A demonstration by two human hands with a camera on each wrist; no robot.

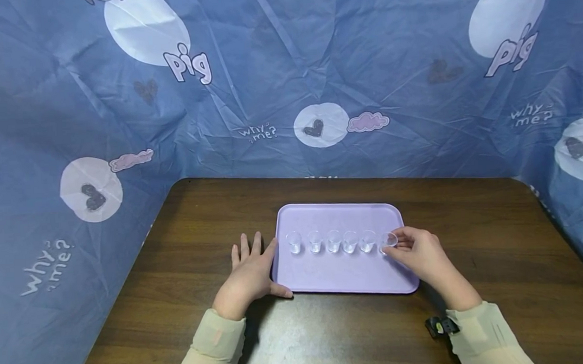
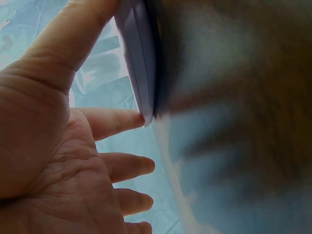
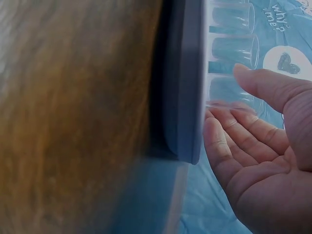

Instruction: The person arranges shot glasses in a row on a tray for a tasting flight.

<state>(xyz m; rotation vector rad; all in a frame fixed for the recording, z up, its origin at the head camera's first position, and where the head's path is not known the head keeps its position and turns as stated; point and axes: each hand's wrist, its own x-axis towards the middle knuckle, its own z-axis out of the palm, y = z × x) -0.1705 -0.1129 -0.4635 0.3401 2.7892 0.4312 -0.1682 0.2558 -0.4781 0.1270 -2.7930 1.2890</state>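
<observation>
A light purple tray (image 1: 344, 274) lies on the table, with several small clear cups (image 1: 334, 242) standing in a row across it. At the right end of that row, my right hand (image 1: 421, 253) holds a clear cup (image 1: 388, 239) between thumb and fingers. In the right wrist view this cup (image 3: 229, 90) sits between the thumb and the other fingers, level with its neighbours. My left hand (image 1: 249, 279) is spread at the tray's left side. Its index finger (image 2: 117, 122) touches the tray rim (image 2: 139, 63), and the thumb lies by the front-left corner.
The brown wooden table (image 1: 214, 207) extends around the tray on all sides. Blue printed cloth (image 1: 267, 69) hangs behind it and at both sides. A small black device (image 1: 441, 326) is at the right sleeve's cuff.
</observation>
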